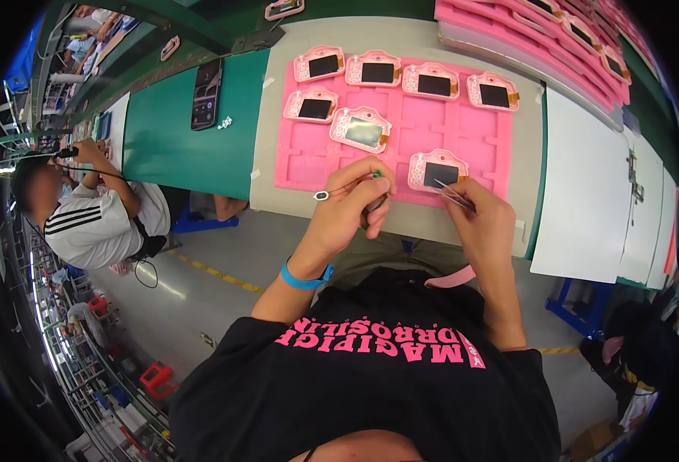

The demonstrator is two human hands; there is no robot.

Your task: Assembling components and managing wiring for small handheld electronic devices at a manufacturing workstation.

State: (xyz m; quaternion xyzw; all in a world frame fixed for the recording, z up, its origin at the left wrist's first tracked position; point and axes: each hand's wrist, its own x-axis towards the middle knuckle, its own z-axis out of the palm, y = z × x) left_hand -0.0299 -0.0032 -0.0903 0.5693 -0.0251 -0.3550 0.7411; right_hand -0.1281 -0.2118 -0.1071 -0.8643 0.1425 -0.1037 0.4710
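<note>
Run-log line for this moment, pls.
left hand: small part, partly hidden | right hand: tweezers, tips at dark-screened pink housing | pink tray: one pale-screened housing, others dark

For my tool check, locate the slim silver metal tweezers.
In the head view, the tweezers are in the bare right hand, right of centre, tips over a dark rectangular screen.

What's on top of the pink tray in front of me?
Seven pink casings: six with dark screens, one with a pale screen. The pink tray is covered beneath them, and your left hand hides part of its near edge.
</note>
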